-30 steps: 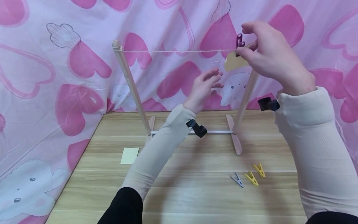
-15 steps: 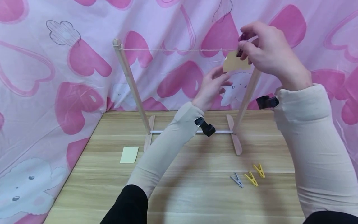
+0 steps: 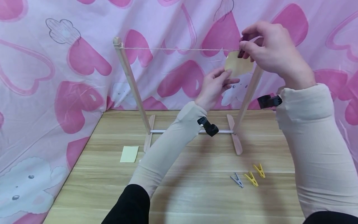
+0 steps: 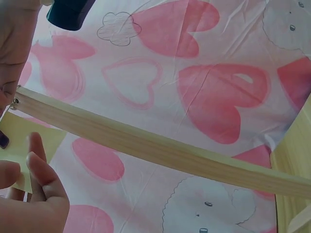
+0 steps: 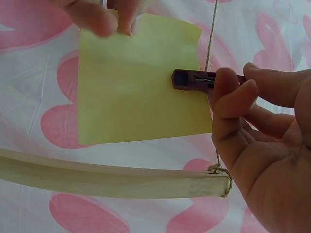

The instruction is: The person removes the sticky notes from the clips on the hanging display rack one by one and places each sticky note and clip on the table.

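A yellow square of paper point(image 3: 237, 64) hangs at the right end of the string point(image 3: 181, 49). My right hand point(image 3: 275, 53) pinches a dark purple clothespin point(image 5: 189, 80) between thumb and fingers, and its tip lies over the paper's edge at the string. Lower down, my left hand point(image 3: 213, 88) pinches the paper's lower edge, with the thumb in front and fingers behind. In the right wrist view the left fingertips point(image 5: 125, 22) show at the far edge of the sheet. The left wrist view has only part of the paper point(image 4: 29, 133) beside the hand.
The string runs between a left post point(image 3: 131, 84) and a right post point(image 3: 247, 96) joined by a white rod point(image 3: 221, 132). On the wooden table lie a pale yellow paper point(image 3: 129, 154), a grey clothespin point(image 3: 237, 180) and two yellow clothespins point(image 3: 251, 179). A pink heart-print curtain stands behind.
My left hand has moved right and up to the paper and now grips its lower edge. The right fingers have closed on the clothespin's handles. More of the paper's face shows.
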Demonstrator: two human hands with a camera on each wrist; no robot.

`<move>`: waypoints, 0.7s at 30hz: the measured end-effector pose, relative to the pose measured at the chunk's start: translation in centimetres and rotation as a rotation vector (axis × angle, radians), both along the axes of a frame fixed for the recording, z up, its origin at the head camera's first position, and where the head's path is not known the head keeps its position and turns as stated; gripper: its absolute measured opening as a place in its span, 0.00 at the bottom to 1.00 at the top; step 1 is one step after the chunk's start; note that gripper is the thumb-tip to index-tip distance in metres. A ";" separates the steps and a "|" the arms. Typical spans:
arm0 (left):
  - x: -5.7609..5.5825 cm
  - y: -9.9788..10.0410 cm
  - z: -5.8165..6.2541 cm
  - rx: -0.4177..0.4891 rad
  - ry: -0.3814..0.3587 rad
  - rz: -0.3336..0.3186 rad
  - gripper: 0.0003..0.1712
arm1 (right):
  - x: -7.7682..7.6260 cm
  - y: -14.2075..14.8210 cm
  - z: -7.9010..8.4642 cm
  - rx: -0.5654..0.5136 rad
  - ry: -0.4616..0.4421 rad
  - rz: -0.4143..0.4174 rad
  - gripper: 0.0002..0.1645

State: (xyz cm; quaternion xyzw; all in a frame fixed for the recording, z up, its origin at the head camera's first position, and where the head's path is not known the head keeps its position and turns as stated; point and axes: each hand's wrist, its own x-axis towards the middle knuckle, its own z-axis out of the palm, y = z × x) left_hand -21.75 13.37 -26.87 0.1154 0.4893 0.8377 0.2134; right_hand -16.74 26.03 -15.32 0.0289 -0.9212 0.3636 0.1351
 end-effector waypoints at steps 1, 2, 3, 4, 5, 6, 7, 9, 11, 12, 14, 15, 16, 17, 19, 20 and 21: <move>0.0 0.0 0.0 -0.002 0.002 0.000 0.15 | 0.0 0.1 0.1 -0.011 -0.007 -0.004 0.22; 0.0 0.0 0.0 0.000 0.007 0.000 0.16 | 0.0 0.1 0.1 -0.009 -0.010 -0.008 0.21; 0.0 0.0 0.0 0.005 0.013 0.000 0.16 | 0.0 0.1 0.1 -0.010 -0.012 -0.011 0.21; 0.0 0.0 0.0 0.008 0.019 0.003 0.16 | -0.1 0.2 0.2 -0.016 -0.015 -0.014 0.21; 0.1 0.0 0.0 0.013 0.023 0.004 0.16 | 0.0 0.2 0.2 -0.013 -0.013 -0.016 0.20; 0.1 0.0 0.0 0.018 0.023 0.006 0.16 | 0.0 0.2 0.2 -0.012 -0.010 -0.020 0.20; 0.1 0.0 0.0 0.025 0.025 0.007 0.17 | 0.0 0.2 0.2 -0.012 0.000 -0.020 0.20; 0.1 0.0 -0.1 0.034 0.029 0.006 0.16 | 0.1 0.3 0.1 -0.007 0.028 -0.026 0.19; 0.1 0.0 -0.1 0.038 0.027 0.002 0.16 | 0.2 0.4 0.0 0.004 0.067 -0.036 0.18; 0.1 0.0 -0.1 0.039 0.028 0.000 0.16 | 0.2 0.4 -0.1 0.003 0.087 -0.041 0.18; 0.0 0.0 0.0 0.040 0.031 -0.005 0.16 | 0.3 0.4 -0.2 0.008 0.125 -0.051 0.17; 0.0 0.0 0.0 0.040 0.032 -0.008 0.16 | 0.3 0.4 -0.2 0.011 0.141 -0.058 0.17; 0.0 0.0 0.0 0.039 0.031 -0.009 0.16 | 0.3 0.4 -0.2 0.007 0.153 -0.062 0.16; 0.0 0.0 0.0 0.038 0.034 -0.010 0.16 | 0.3 0.4 -0.3 0.007 0.161 -0.068 0.16; 0.0 -0.1 0.0 0.031 0.033 -0.007 0.16 | 0.3 0.2 -0.3 0.027 0.180 -0.086 0.16; 0.1 -0.1 0.0 0.028 0.033 -0.006 0.15 | 0.3 0.2 -0.3 0.037 0.186 -0.096 0.17; 0.1 -0.2 0.0 0.025 0.032 -0.004 0.15 | 0.3 0.1 -0.3 0.046 0.192 -0.106 0.17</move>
